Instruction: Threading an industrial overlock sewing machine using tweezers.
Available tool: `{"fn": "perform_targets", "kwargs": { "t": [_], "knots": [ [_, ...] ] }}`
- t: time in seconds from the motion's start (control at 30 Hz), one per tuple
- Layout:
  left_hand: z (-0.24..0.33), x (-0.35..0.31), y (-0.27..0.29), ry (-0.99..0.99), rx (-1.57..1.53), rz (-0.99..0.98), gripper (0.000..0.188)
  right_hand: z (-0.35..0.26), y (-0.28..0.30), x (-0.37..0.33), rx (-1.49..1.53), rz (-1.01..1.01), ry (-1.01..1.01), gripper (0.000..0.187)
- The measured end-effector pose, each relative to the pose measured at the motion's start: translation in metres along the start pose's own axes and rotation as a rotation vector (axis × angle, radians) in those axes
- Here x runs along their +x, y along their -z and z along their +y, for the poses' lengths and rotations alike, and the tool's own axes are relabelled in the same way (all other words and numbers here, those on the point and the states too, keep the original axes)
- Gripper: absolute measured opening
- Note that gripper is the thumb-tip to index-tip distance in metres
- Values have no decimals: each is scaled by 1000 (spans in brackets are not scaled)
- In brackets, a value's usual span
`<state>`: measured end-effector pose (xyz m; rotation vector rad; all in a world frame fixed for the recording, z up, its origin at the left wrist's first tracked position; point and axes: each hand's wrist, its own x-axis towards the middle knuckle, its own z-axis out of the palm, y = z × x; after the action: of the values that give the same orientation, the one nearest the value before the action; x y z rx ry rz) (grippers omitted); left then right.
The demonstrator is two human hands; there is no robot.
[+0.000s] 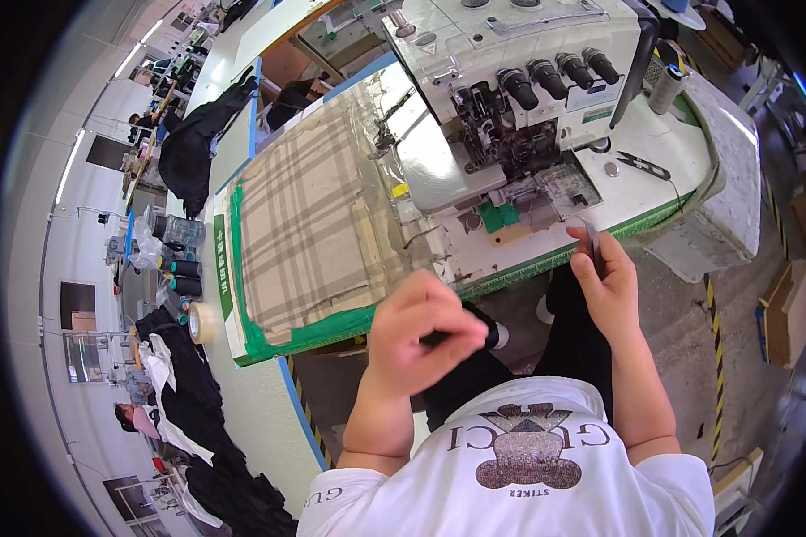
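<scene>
My left hand [425, 333] is raised over the near edge of the sewing table, slightly blurred. Its fingers are curled in, thumb and forefinger pinched together; anything between them is too small to make out. My right hand [607, 285] is at the table's front edge, right of the left hand. Between its thumb and fingers is a thin, dark grey, flat piece [591, 240], partly covered by the fingers. Ahead of both hands stands a white overlock sewing machine [510, 72] with several black tension dials. A small green piece [498, 217] lies by its presser foot area.
Plaid cloth under clear film [309, 224] covers the table's left part, edged with green tape. Black thread snips [643, 166] and a thread cone [667, 89] are on the right. Tape roll [201, 323] and black garments [197, 143] occupy the left side table.
</scene>
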<state>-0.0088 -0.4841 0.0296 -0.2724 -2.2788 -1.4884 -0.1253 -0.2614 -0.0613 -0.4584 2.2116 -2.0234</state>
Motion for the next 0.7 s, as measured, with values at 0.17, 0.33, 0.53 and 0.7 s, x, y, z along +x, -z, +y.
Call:
{"fn": "perform_targets", "kwargs": {
  "t": [0.17, 0.33, 0.53, 0.7],
  "knots": [
    [24, -6, -1, -116, -329, 122, 15, -27, -14, 7, -95, -69, 257, 36],
    [28, -8, -22, 104, -720, 338, 31, -45, -21, 5, -109, -74, 273, 28],
    [-19, 4, -48, 775, -1400, 308, 19, -46, -24, -2, 84, -30, 70, 18],
    [-29, 3, -64, 910, -1527, 308, 11, -53, -22, -1, -25, 14, 105, 13]
  ]
}}
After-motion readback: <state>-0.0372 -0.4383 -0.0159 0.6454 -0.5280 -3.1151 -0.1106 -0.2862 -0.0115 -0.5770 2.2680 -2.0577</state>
